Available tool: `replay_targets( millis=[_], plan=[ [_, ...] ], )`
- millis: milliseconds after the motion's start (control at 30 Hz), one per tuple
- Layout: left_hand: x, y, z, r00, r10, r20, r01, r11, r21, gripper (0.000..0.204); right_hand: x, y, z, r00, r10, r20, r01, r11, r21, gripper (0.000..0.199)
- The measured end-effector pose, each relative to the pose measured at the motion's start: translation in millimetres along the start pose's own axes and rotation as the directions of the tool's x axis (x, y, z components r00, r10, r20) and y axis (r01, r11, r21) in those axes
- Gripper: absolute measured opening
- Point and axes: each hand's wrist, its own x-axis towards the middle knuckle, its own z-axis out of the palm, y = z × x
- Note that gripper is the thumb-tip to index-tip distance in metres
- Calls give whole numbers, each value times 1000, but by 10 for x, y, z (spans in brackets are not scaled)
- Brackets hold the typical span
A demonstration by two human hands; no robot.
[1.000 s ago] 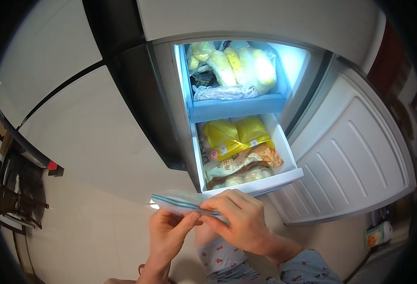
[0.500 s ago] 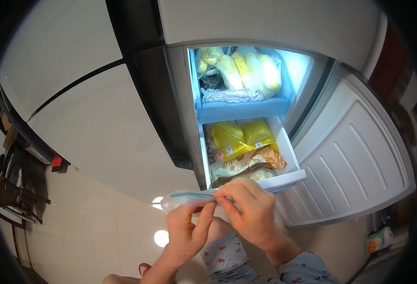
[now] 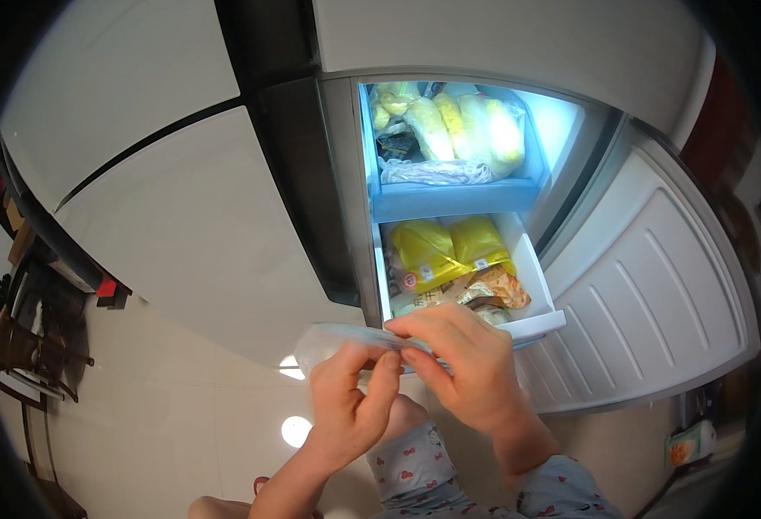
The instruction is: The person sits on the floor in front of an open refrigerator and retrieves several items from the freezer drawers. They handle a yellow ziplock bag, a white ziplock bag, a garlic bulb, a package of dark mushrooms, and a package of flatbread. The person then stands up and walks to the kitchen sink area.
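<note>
A clear zip-top bag (image 3: 320, 342) is pinched at its top edge between my two hands, in front of an open freezer drawer. My left hand (image 3: 353, 400) grips the bag's edge between thumb and fingers. Close beside it, my right hand (image 3: 467, 363) has its thumb and fingers closed on the same edge, farther right. Most of the bag's contents are hidden behind my hands. Just beyond, the pulled-out white drawer (image 3: 536, 326) holds yellow bags (image 3: 437, 251) and a white-and-brown food package (image 3: 497, 285).
Above is a lit blue bin (image 3: 450, 203) with several wrapped pale-yellow items (image 3: 476, 130). The freezer door (image 3: 649, 285) swings open at the right, and a shut white door (image 3: 199, 208) is on the left. A dark wooden chair (image 3: 39, 346) stands at the far left.
My hands have risen slightly, moving right, and the bag has tilted so its teal zip strip shows less. The view has shifted a little.
</note>
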Motion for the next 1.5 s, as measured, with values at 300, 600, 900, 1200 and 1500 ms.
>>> replay_targets(
  millis=[300, 600, 900, 1200, 1500],
  plan=[
    [12, 1, 136, 962, 233, 140, -262, 933, 249, 5, -44, 82, -18, 999, 21, -46, -32, 967, -251, 26],
    [-102, 3, 57, 984, 163, 70, -172, 975, 140, 8, 288, 196, -148, 961, 142, -238, -164, 984, -76, 13],
    [-175, -573, -4, 936, -321, -145, 217, 850, -481, 87, 321, 33, -63, 963, 262, -65, -232, 926, 297, 14],
    [-227, -795, -192, 944, -325, 52, 267, 663, -700, 66, 181, 159, -39, 944, 138, -299, -117, 989, 89, 25],
    [-134, -626, -241, 962, -272, -28, 229, 859, -458, 55, -87, 103, -222, 981, 73, 178, -23, 963, -267, 33]
  ],
)
